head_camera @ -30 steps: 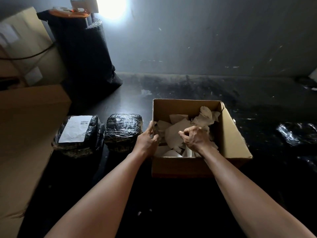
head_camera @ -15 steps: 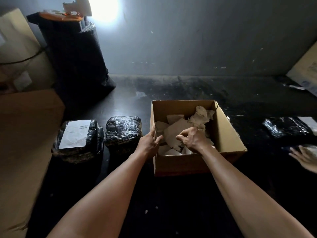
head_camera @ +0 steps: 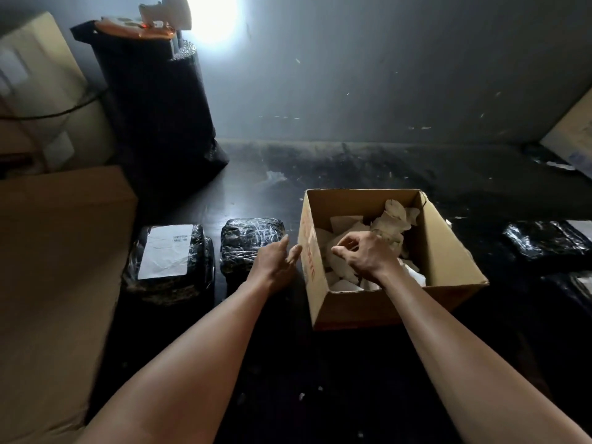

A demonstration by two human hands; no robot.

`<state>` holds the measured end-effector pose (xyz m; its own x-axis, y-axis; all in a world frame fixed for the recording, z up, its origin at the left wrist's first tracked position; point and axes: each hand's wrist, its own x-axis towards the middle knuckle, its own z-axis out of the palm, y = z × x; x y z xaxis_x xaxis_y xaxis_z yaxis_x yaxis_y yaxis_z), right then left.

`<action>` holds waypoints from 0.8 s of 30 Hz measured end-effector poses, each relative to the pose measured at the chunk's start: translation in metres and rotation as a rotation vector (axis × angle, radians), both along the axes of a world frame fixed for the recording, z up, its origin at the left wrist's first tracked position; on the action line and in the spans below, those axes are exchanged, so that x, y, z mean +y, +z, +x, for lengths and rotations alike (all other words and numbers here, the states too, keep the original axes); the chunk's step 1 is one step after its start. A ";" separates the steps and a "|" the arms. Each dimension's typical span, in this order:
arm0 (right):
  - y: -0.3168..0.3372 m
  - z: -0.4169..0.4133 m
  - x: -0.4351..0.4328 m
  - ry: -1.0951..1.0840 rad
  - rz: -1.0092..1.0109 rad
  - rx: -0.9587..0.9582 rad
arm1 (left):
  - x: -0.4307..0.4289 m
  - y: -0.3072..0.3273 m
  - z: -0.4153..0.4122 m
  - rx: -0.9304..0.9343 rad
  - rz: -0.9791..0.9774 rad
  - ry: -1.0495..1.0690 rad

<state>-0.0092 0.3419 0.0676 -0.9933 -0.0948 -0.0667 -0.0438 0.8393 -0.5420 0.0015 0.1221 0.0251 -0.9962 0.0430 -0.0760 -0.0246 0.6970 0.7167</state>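
Observation:
An open cardboard box [head_camera: 448, 251] stands on the dark floor, with crumpled paper [head_camera: 392, 219] and flat paper scraps inside. My right hand [head_camera: 365, 254] hovers over the paper in the box, fingers loosely curled, with nothing visibly held. My left hand [head_camera: 275, 261] is just outside the box's left wall, fingers straight and off the cardboard. Two parcels wrapped in black plastic lie left of the box: a smaller one [head_camera: 253, 241] and a larger one with a white label [head_camera: 166, 261].
A large cardboard box [head_camera: 61, 251] fills the left side. A tall black-wrapped roll [head_camera: 153, 107] stands at the back left against the grey wall. More black-wrapped parcels [head_camera: 544, 238] lie at the right. Another carton [head_camera: 573, 133] leans at the far right.
My left hand has let go of the box's left wall and opened beside it. My right hand has loosened above the paper. The other person's hand at the right edge is gone from view.

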 end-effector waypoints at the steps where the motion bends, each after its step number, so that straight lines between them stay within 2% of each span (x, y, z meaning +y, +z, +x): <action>1: 0.003 -0.004 -0.010 0.003 -0.001 0.013 | -0.012 0.001 0.000 0.022 -0.022 0.017; 6: 0.015 -0.024 -0.065 0.087 0.031 0.072 | -0.068 -0.004 -0.002 0.108 -0.210 0.108; 13: -0.004 -0.057 -0.130 0.257 0.244 0.052 | -0.109 -0.038 -0.005 0.019 -0.204 0.157; 16: -0.024 -0.069 -0.148 0.288 0.237 -0.050 | -0.114 -0.054 -0.013 -0.056 -0.151 0.156; 20: -0.056 -0.081 -0.157 0.278 0.249 -0.294 | -0.122 -0.064 -0.030 -0.152 -0.081 0.161; 24: -0.091 -0.091 -0.156 0.167 0.211 -0.504 | -0.127 -0.071 -0.043 -0.268 -0.046 0.129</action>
